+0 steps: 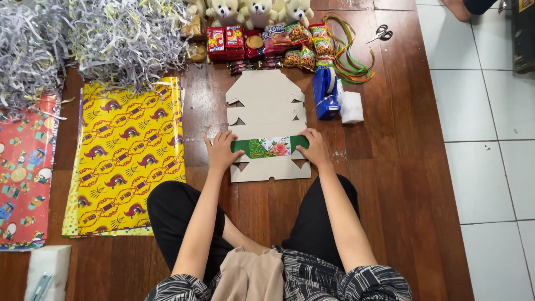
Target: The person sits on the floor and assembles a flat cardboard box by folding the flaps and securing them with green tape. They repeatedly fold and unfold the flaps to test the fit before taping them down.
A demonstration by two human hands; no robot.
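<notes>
A flat cardboard box blank lay on the dark wooden floor in front of the seated person's knees, with one flap folded over so its green, flower-printed face showed as a band across the middle. The left hand pressed down on the band's left end, fingers spread apart and flat. The right hand held down the right end, fingers close together and laid over the green edge.

Just beyond the blank stood a blue tape dispenser beside a white block. Farther off were snack packets, small teddy bears, coloured ribbons and scissors. To the left lay yellow patterned wrapping paper, a red cartoon sheet and heaps of shredded paper.
</notes>
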